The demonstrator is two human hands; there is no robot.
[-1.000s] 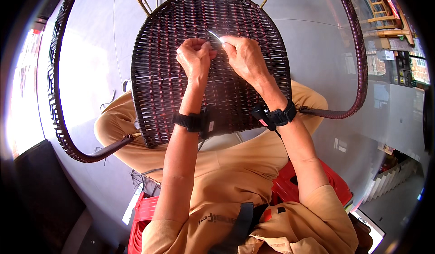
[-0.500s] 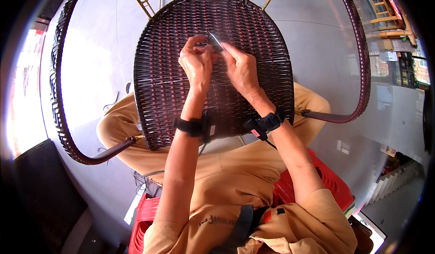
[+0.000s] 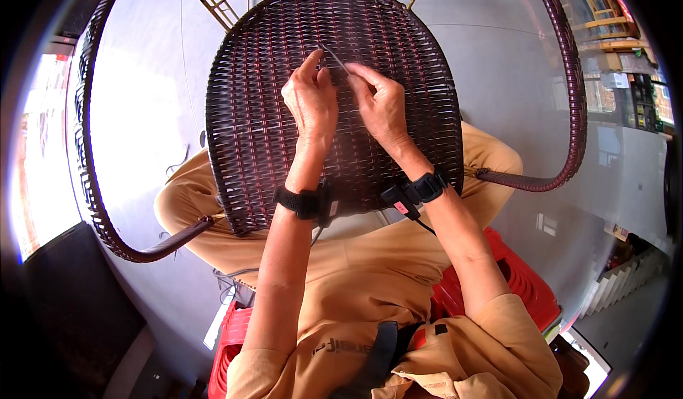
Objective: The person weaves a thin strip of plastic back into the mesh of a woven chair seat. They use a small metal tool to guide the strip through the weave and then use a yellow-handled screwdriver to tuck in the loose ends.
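A dark brown woven wicker chair seat rests on my lap, its curved arms reaching out to both sides. My left hand and my right hand sit close together on the weave near its middle. Both pinch a thin, pale strand that sticks up from the weave between my fingertips. Black bands are strapped around both wrists.
A red plastic crate is under me at the right and lower left. The chair's wrapped arm loops curve out over a grey floor. A yellow metal frame stands beyond the seat. Wooden furniture is stacked at the far right.
Both hands have shifted slightly down and left on the weave, still pinching the strand; the right hand has drawn closer to the left.
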